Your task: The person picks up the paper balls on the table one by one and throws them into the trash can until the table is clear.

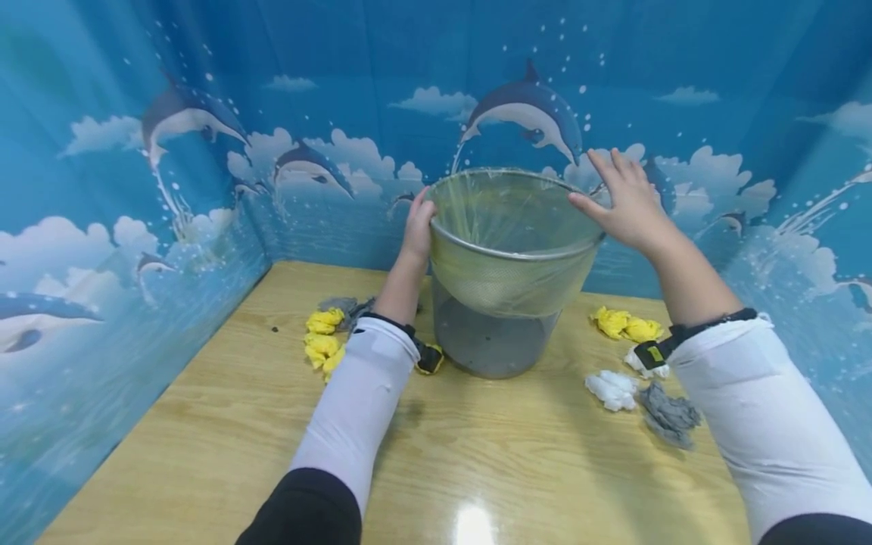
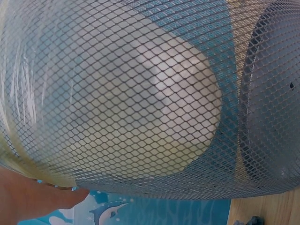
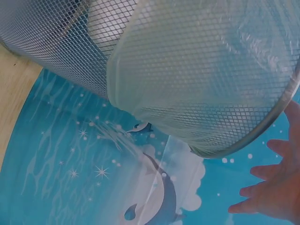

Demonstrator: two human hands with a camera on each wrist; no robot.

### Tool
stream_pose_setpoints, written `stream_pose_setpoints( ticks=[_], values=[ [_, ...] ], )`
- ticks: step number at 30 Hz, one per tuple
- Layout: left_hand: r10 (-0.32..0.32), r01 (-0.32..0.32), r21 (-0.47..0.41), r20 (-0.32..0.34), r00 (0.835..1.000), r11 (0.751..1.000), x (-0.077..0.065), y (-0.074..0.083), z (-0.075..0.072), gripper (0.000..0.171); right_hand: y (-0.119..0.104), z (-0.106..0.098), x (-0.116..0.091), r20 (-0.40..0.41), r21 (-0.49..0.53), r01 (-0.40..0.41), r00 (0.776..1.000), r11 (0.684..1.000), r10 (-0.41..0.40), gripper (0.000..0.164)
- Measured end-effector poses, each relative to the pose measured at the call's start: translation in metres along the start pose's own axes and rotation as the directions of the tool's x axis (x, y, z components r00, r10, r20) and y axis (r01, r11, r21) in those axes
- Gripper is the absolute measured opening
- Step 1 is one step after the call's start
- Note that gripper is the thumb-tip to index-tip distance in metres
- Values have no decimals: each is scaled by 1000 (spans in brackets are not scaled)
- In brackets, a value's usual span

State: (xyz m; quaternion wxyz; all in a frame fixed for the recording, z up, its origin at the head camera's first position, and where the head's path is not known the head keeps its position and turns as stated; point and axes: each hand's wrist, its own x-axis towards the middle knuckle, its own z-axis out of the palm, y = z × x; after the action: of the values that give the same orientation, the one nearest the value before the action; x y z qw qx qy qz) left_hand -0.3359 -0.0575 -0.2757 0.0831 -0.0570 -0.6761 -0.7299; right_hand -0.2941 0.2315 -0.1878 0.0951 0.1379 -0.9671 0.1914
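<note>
A round wire-mesh wastebasket (image 1: 493,348) with a metal rim stands upright on the wooden table. A translucent yellowish bin liner (image 1: 507,280) sits at its top and reaches about halfway down. My left hand (image 1: 417,231) grips the basket's left rim; in the left wrist view part of this hand (image 2: 40,194) lies against the mesh. On the opposite side, my right hand (image 1: 630,208) is raised with fingers spread, its thumb at the rim. Whether the thumb touches the rim, I cannot tell. The right wrist view shows these spread fingers (image 3: 262,190) outside the basket.
Crumpled yellow pieces (image 1: 322,344) and grey ones (image 1: 354,309) lie left of the basket, partly behind my left arm. To the right lie more yellow pieces (image 1: 625,324), white ones (image 1: 613,390) and a grey one (image 1: 669,415). A dolphin-print curtain (image 1: 381,91) surrounds the table.
</note>
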Motion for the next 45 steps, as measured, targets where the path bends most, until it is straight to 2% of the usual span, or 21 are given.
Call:
stream_pose_setpoints(
  ticks=[9,17,23,29,33,37,45],
  values=[
    [-12,12,-4,-8,1000,1000,0,-2,1,70,13,3,-19,-6,18,-13,1000,1000,13,80],
    [-10,10,-5,-3,1000,1000,1,-3,2,69,27,3,-37,-35,91,-29,999,995,32,84],
    [-7,7,-14,4,1000,1000,3,-1,2,68,30,2,-48,-24,79,-16,1000,997,18,87],
    [2,-2,-13,15,1000,1000,4,2,1,68,41,8,-64,30,27,5,1000,1000,-6,90],
    [3,-3,-8,17,1000,1000,4,5,0,68,48,18,-75,99,33,-8,995,999,5,93],
    [-3,3,-8,13,1000,1000,3,6,-1,68,55,33,-84,164,46,-30,986,999,22,96],
    [-14,14,-3,13,1000,1000,1,0,-1,67,69,62,-100,267,6,-42,963,999,39,100]
  ],
)
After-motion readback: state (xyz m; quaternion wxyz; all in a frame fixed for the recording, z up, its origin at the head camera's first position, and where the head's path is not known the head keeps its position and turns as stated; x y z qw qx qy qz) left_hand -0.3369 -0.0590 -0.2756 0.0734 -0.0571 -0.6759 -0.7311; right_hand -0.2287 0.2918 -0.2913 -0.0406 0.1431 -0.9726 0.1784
